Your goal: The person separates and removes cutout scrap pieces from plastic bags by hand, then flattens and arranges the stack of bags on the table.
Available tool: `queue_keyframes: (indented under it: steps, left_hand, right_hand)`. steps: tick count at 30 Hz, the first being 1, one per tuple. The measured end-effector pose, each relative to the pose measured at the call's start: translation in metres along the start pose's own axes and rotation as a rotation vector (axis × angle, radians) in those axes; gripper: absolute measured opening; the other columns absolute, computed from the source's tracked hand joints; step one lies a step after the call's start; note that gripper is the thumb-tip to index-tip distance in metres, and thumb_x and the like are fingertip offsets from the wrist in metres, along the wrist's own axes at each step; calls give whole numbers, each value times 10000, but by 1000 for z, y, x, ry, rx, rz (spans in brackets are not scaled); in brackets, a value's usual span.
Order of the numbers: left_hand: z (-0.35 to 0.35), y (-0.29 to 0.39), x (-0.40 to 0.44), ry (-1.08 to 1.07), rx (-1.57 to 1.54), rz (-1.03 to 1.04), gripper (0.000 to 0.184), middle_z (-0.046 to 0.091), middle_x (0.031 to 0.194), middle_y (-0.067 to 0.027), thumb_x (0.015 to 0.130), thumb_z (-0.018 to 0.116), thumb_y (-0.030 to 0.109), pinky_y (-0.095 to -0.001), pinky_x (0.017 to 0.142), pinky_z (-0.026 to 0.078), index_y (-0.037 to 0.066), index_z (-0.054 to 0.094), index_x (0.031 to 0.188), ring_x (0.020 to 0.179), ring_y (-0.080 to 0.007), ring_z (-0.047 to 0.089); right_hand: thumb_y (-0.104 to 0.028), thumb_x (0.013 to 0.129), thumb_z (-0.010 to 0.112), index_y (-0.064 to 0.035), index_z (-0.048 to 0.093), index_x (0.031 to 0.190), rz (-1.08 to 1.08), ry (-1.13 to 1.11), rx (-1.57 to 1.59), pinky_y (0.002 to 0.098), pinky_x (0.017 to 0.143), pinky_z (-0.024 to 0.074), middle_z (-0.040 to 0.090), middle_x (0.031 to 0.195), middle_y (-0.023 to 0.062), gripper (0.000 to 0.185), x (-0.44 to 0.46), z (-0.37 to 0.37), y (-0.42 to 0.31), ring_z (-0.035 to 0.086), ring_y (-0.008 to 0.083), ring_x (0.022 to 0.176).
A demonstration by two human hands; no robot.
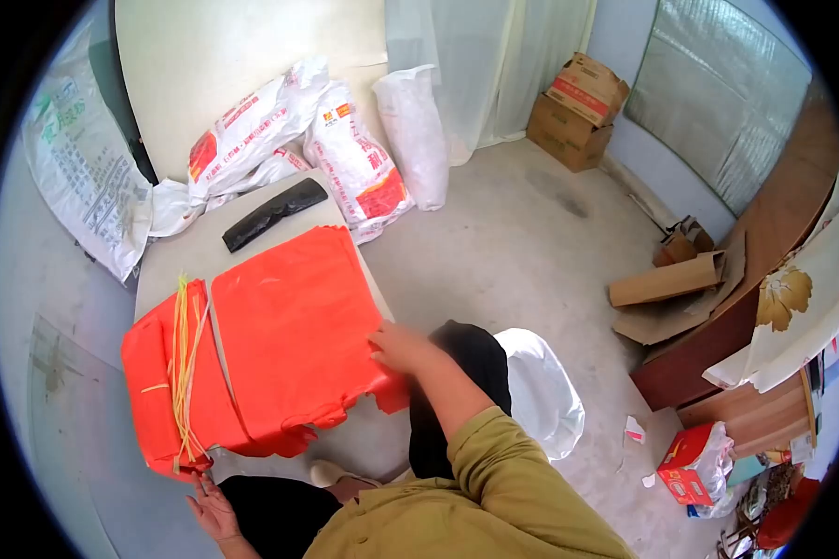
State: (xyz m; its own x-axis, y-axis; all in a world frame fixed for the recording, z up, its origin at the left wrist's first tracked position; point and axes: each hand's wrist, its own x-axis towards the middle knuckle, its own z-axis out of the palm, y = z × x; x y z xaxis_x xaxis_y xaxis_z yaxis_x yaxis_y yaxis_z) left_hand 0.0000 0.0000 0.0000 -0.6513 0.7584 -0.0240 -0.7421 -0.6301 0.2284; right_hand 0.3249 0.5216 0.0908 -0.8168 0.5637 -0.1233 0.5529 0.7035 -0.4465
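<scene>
Red plastic sheets or bags (pixel 298 307) lie in a flat stack on a pale table, with ragged edges hanging over the near side. My right hand (pixel 405 349) rests at the stack's right edge, its fingertips on the red plastic and its thumb hidden. Close to the near left corner of the stack is my left hand (pixel 214 512), palm up with fingers apart; a fingertip seems to touch the corner. A bundle of yellow and white ties (pixel 186 373) lies across the left part of the red plastic. A pale strip (pixel 219 349) crosses beside it.
A folded black plastic roll (pixel 275 214) lies on the table's far part (pixel 182 256). Printed white sacks (pixel 354 158) stand behind it. On the floor are a white-lined basin (pixel 536 391), stacked cartons (pixel 573 112), flattened cardboard (pixel 671 284) and a red box (pixel 690 466).
</scene>
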Motion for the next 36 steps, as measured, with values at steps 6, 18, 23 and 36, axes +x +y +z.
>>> queue_keyframes:
  steps: [6, 18, 23, 36]
  left_hand:
    - [4, -2, -3, 15, 20, 1, 632, 449, 1502, -263, 1080, 442, 431, -518, 1026, 514, 149, 241, 1609, 1228, -363, 581]
    - [7, -6, 1, 17, 22, 14, 621, 451, 1505, -260, 1083, 432, 419, -530, 1022, 513, 155, 233, 1608, 1256, -379, 575]
    - [6, -6, 2, 30, 30, 29, 622, 454, 1497, -271, 1083, 431, 422, -525, 1016, 518, 153, 234, 1607, 1239, -383, 583]
    - [1, -4, 5, -2, 42, 11, 621, 445, 1506, -271, 1079, 447, 408, -532, 1028, 514, 150, 240, 1605, 1260, -380, 570]
  right_hand:
    - [-304, 918, 684, -90, 642, 1256, 0, 26, -26, 459, 975, 515, 577, 1274, 162, 402, 0, 3, -2, 601, 354, 1158]
    - [-265, 914, 647, -92, 632, 1284, -9, 2, 20, 453, 982, 495, 570, 1286, 142, 408, -1, -1, 5, 580, 355, 1182]
    - [-245, 909, 637, -86, 620, 1301, -22, 0, 17, 452, 986, 492, 569, 1292, 161, 423, -3, 1, 11, 577, 367, 1186]
    - [-274, 918, 621, -97, 610, 1301, 16, -35, 21, 466, 975, 501, 591, 1265, 191, 422, -16, -12, 13, 593, 367, 1175]
